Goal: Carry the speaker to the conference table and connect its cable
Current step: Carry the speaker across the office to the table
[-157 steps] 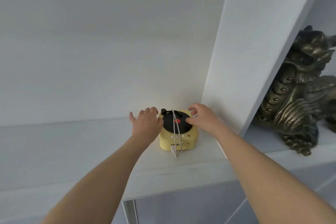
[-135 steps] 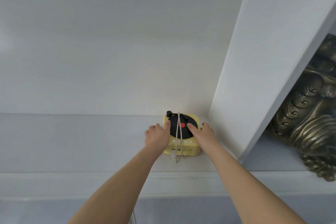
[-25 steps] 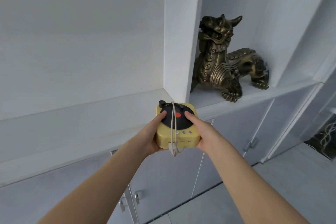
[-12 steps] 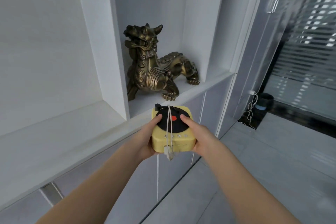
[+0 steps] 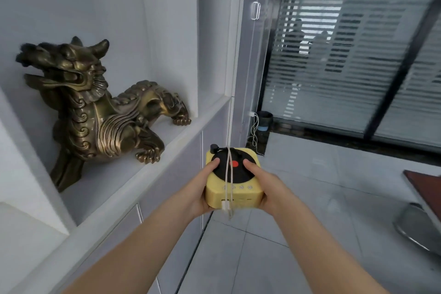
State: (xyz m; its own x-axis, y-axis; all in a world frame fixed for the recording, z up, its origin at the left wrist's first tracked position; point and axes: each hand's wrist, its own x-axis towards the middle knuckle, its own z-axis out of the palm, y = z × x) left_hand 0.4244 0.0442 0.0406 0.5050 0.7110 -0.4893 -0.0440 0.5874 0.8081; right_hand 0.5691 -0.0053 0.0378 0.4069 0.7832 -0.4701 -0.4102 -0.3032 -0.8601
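A small yellow speaker (image 5: 235,196) shaped like a record player, with a black disc and a red dot on top, is held in mid-air in front of me. My left hand (image 5: 199,192) grips its left side with the thumb on the disc. My right hand (image 5: 267,188) grips its right side the same way. A white cable (image 5: 229,174) is wrapped over the speaker's top and front, and its plug end hangs below the front edge. A dark red table corner (image 5: 424,186) shows at the right edge.
A bronze beast statue (image 5: 100,114) stands in the white shelf niche (image 5: 181,136) on my left. Ahead are a glass wall with blinds (image 5: 346,50) and a cable with a small bin (image 5: 263,120) on the floor. A metal chair base (image 5: 415,227) lies right.
The speaker has been lifted off the shelf in both hands. Over the last second my view has swung right, past the statue toward the glass wall and tiled floor.
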